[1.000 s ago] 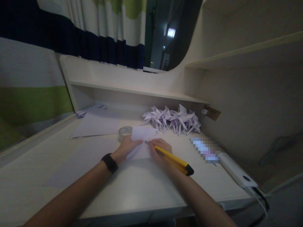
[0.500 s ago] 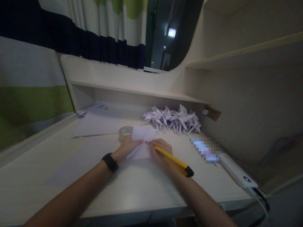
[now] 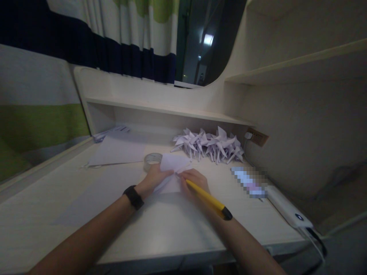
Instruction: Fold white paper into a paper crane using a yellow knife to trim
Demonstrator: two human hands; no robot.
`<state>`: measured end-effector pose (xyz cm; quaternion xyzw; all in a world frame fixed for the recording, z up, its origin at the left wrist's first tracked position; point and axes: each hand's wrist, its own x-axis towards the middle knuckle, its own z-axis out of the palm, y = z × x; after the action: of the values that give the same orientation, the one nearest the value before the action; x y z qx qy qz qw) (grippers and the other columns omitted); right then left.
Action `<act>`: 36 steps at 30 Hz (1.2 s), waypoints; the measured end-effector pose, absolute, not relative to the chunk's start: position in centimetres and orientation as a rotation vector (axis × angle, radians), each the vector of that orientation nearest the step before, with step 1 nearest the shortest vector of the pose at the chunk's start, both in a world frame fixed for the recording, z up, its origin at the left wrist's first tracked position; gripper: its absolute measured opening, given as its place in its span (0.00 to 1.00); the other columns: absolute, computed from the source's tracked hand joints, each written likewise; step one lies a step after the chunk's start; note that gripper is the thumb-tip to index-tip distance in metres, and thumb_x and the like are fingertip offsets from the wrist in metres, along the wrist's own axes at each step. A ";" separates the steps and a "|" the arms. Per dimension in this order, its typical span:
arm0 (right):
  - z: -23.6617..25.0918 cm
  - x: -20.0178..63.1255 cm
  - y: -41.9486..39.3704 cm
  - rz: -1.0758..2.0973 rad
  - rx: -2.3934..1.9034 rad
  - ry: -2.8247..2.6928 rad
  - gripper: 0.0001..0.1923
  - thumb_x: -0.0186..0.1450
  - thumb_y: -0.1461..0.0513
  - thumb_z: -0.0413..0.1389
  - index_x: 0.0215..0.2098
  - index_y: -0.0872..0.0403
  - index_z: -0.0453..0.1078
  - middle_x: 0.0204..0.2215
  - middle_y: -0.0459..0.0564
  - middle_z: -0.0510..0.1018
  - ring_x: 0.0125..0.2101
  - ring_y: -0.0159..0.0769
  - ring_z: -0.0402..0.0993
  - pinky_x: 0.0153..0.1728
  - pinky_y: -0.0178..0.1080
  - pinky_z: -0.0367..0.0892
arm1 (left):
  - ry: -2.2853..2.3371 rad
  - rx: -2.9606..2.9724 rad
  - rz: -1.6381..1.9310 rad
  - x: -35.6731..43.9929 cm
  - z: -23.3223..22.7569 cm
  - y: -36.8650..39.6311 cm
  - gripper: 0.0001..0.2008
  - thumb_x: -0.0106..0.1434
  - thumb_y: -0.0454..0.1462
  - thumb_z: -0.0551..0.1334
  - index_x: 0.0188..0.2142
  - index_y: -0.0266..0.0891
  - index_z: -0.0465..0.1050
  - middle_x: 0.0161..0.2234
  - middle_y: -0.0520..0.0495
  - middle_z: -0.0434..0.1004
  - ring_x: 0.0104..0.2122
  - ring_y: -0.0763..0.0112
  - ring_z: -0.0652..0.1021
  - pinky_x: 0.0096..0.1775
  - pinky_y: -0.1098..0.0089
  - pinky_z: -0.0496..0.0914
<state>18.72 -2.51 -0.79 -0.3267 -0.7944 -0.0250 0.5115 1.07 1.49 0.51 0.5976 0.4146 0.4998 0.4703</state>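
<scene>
My left hand (image 3: 153, 177), with a black band on its wrist, grips a folded white sheet of paper (image 3: 173, 162) at its left side, thumb stretched across it. In my right hand (image 3: 195, 179) is a yellow utility knife (image 3: 205, 194) with a black end. Its grey tip touches the paper close to my left thumb. A roll of clear tape (image 3: 149, 158) stands just behind my left hand, partly covered by it. My right fingers are closed round the front of the knife.
Several white paper pinwheels (image 3: 212, 143) are heaped at the back. Paper sheets (image 3: 119, 147) lie at the left. On the right are a phone (image 3: 248, 182), blurred out, and a white power strip or power bank (image 3: 286, 206) with cables. A shelf (image 3: 166, 109) overhangs the desk's back.
The knife's black end has swung slightly down and left, and my right hand has shifted a little left. My left hand and the paper have hardly moved.
</scene>
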 end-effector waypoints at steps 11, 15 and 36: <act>-0.9 18.7 -2.5 -0.045 -0.799 -1.923 0.09 0.63 0.64 0.52 0.38 0.52 0.75 0.33 0.52 0.79 0.34 0.36 0.75 0.38 0.39 0.73 | 0.988 1.448 1.228 1.0 0.2 1.8 0.22 0.50 0.36 0.68 0.44 0.29 0.73 0.46 0.34 0.77 0.44 0.57 0.78 0.50 0.59 0.68; -1.2 18.7 -2.4 -0.034 -0.792 -1.916 0.09 0.63 0.64 0.52 0.39 0.52 0.74 0.34 0.52 0.79 0.34 0.36 0.75 0.38 0.39 0.73 | 1.001 1.467 1.221 1.0 0.3 1.9 0.21 0.49 0.36 0.68 0.44 0.29 0.74 0.46 0.34 0.77 0.44 0.56 0.78 0.51 0.58 0.68; -1.3 18.8 -2.0 -0.103 -0.750 -2.052 0.07 0.63 0.65 0.50 0.36 0.53 0.70 0.31 0.51 0.76 0.34 0.36 0.72 0.36 0.38 0.70 | 1.083 1.681 1.231 0.9 0.3 2.1 0.16 0.50 0.35 0.65 0.39 0.30 0.76 0.40 0.38 0.80 0.41 0.55 0.78 0.48 0.60 0.69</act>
<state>18.79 -1.96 -1.31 -0.3047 -0.8333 -0.0417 0.4594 0.94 2.11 0.28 0.6602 0.4254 0.4835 0.3865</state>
